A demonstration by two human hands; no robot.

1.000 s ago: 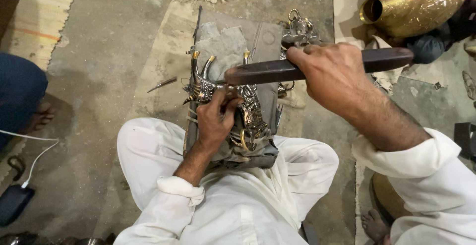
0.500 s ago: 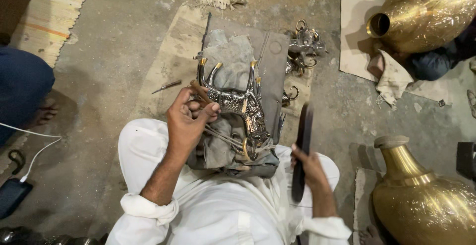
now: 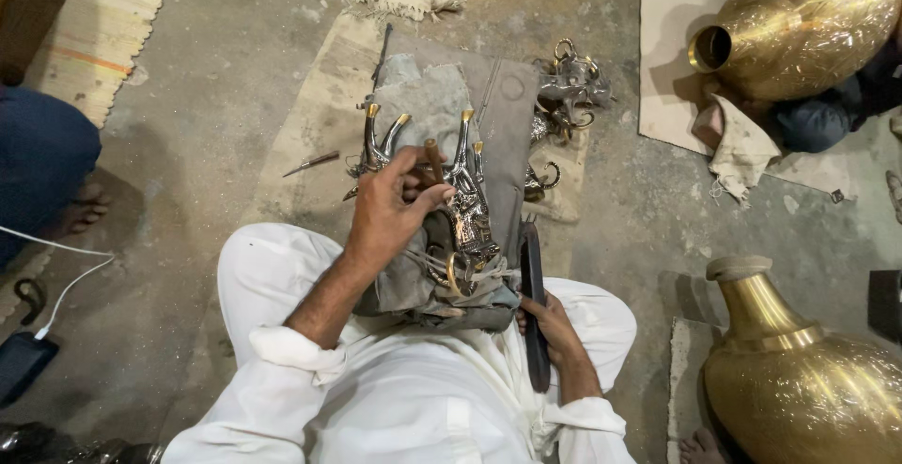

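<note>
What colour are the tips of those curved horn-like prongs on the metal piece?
Golden tips on the silvery metal piece, seen best in the head view.

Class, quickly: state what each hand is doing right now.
Left hand: closed on a small brown-handled tool.
Right hand: closed on a dark flat bar.

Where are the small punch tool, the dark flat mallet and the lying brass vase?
small punch tool (image 3: 433, 158), head view, on its brown shaft above the left hand's fingers.
dark flat mallet (image 3: 534, 286), head view, on the blade's middle above the right hand.
lying brass vase (image 3: 817, 23), head view, on its rounded belly.
</note>
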